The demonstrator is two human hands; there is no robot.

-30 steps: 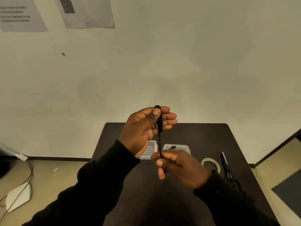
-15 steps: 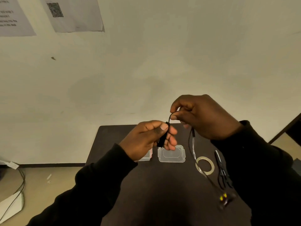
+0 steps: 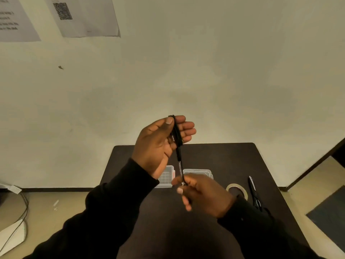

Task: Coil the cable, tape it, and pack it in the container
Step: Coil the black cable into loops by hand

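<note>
Right now the person's left hand [image 3: 160, 144] is raised above the far edge of the dark table [image 3: 233, 159], thumb pressed against a bundle of black cable [image 3: 176, 134] whose loops lie across the fingers, so that hand is clamped on the coil. From the bundle a single strand drops straight down to the right hand [image 3: 203, 195], which pinches it between thumb and forefinger just above the tabletop. Both arms are in black sleeves.

On the table behind the hands sits a small clear plastic container [image 3: 166, 177], partly hidden by the left wrist, with its clear lid [image 3: 198, 172] lying just beside it to the right. Further right lies a roll of tape [image 3: 237, 189], flat on the surface, and near it a pair of black-handled scissors [image 3: 253, 192], blades pointing away towards the wall.
</note>
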